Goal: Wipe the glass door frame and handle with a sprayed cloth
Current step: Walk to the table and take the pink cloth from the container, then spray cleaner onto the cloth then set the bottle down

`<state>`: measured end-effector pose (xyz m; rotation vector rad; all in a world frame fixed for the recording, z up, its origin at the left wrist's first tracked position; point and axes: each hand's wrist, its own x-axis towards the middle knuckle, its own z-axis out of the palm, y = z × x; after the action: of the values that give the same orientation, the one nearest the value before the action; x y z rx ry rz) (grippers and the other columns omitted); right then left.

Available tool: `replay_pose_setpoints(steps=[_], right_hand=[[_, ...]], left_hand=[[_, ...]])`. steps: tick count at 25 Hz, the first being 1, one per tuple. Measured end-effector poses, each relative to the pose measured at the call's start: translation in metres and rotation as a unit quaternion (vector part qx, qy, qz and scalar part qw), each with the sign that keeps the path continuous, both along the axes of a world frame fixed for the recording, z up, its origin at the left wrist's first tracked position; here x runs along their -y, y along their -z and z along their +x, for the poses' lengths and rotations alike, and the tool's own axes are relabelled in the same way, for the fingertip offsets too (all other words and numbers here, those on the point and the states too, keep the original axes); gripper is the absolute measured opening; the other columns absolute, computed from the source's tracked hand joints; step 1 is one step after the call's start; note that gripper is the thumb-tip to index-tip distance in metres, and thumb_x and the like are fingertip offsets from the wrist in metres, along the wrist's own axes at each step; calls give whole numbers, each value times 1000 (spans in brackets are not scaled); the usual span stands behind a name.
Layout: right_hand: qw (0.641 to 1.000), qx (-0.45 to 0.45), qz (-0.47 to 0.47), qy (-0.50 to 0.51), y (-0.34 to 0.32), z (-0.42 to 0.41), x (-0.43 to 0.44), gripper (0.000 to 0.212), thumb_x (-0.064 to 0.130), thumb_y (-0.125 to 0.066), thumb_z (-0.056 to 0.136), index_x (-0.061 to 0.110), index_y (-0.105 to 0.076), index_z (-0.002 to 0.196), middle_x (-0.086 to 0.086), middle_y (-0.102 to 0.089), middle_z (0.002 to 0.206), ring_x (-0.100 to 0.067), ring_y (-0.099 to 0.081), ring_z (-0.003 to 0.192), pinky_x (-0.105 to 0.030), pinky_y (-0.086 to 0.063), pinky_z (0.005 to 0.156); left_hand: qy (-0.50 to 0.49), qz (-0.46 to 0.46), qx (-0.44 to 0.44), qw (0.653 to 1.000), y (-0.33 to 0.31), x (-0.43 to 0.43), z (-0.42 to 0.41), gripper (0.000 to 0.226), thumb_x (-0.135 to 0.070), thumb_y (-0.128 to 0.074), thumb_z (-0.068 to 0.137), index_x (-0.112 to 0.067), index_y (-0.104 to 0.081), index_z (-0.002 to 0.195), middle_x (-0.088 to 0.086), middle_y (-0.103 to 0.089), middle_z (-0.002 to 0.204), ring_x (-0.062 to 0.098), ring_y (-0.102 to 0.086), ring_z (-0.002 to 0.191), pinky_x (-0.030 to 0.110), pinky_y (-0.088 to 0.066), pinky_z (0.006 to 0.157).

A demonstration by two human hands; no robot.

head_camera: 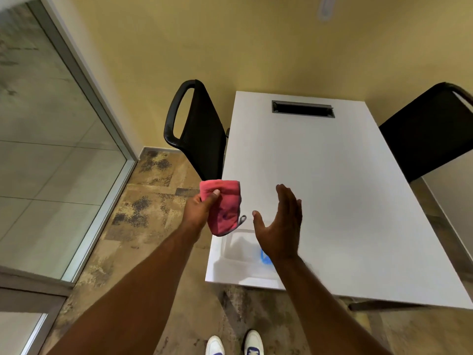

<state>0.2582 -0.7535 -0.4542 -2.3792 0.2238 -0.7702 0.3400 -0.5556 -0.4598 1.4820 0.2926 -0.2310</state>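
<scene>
A folded pink cloth (225, 206) with a grey edge hangs in my left hand (198, 208), pinched between thumb and fingers above the table's near left corner. My right hand (280, 226) is open, palm turned left, fingers apart, a short way to the right of the cloth and not touching it. Under that hand a pale blurred shape with a blue patch (265, 256) lies on the table; I cannot tell what it is. The glass panel with its aluminium frame (84, 80) stands at the left. No door handle is in view.
A white table (332, 188) with a dark cable slot (303, 110) fills the right middle. One black chair (197, 129) stands at its left side, another (425, 134) at its right. Yellow wall behind, mottled carpet (143, 219) below, my white shoes at the bottom edge.
</scene>
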Motion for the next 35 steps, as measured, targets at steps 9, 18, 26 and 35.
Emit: replay_pose_setpoints(steps=[9,18,26,35], right_hand=[[957,-150,245,30,45,-33,26,104,21,-89,78,18,-26,160,-4,-40,161,-20,-44,142,-9,-33,103],[959,-81,271,12,33,-5,20,21,24,-66,99,9,-59,112,-9,-65,97,-27,-62,86,-34,-50,77],[974,94,147,-143,-111,50,-21,26,41,-55,96,16,-52,88,1,-52,76,-12,-49,61,-16,-42,58],[926,140,169,-307,-290,104,-88,26,42,-57,92,25,-56,72,11,-50,57,-9,-46,51,-20,-40,52]], left_hand=[[0,7,-2,1000,11,15,-16,17,-28,-76,94,-12,-75,90,3,-78,85,16,-71,75,24,-55,62],[2,9,17,1000,-27,8,-14,20,-36,-69,98,-16,-73,95,7,-78,98,21,-71,87,35,-56,79],[-38,12,119,992,-151,-18,44,25,-45,-59,102,-23,-71,107,11,-75,116,31,-69,108,45,-56,90],[-68,-12,251,966,-322,-51,83,36,-49,-54,104,-20,-67,122,11,-73,125,33,-68,116,51,-56,98]])
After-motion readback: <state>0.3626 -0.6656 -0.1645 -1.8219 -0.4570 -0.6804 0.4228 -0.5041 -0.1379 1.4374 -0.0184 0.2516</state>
